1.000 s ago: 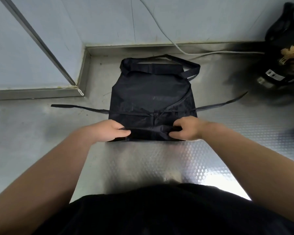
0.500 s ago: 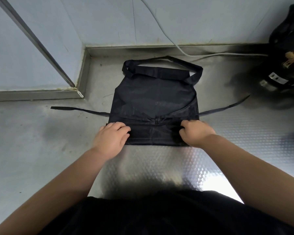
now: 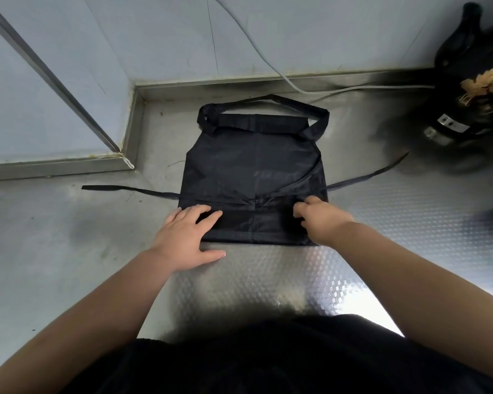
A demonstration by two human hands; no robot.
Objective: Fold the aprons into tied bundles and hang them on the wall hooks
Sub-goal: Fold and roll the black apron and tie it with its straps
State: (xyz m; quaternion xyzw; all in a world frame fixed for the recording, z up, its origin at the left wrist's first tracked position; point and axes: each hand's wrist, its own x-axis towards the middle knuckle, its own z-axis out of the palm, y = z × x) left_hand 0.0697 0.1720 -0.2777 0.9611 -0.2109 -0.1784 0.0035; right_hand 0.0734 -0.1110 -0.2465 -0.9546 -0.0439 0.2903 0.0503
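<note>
Rolling the apron's near hem: left hand flat, pressing; right hand pinching fold; next we roll toward its neck strap.

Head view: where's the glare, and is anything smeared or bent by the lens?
Head view: strong glare on the embossed metal surface near the body; black apron so dark its folds barely show; the dark objects at right look smeared; wall trim bows from wide-angle distortion; both hands sharp.
</note>
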